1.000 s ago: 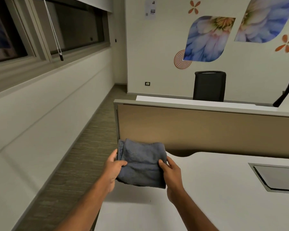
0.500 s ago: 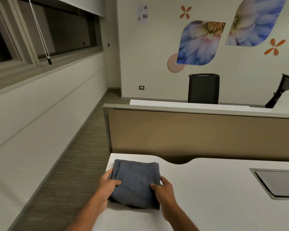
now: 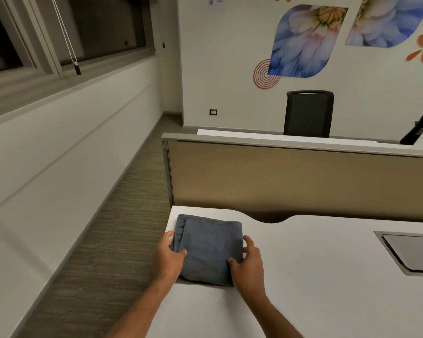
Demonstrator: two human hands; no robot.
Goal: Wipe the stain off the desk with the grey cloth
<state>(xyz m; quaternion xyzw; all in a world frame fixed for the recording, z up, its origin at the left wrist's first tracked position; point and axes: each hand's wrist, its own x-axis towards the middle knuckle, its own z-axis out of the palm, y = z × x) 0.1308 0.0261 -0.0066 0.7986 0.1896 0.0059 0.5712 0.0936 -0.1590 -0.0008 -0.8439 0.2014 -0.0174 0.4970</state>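
Note:
The folded grey cloth (image 3: pixel 209 250) lies flat on the far left corner of the white desk (image 3: pixel 327 296). My left hand (image 3: pixel 169 259) holds its near left corner, thumb on top and fingers along the left edge. At the near right corner my right hand (image 3: pixel 248 267) holds it the same way, thumb on top, fingers against the right side. A tiny dark mark (image 3: pixel 224 294) shows on the desk just in front of the cloth, beside my right wrist.
A tan divider panel (image 3: pixel 303 181) stands along the desk's back edge. A grey cable hatch (image 3: pixel 413 254) is set into the desk at the right. The desk's left edge drops to a carpeted aisle (image 3: pixel 95 240) by the window wall. A black chair (image 3: pixel 308 113) stands beyond the divider.
Both hands have lowered the cloth from in the air down onto the desk's far left corner, where it now lies flat. My view has tilted slightly.

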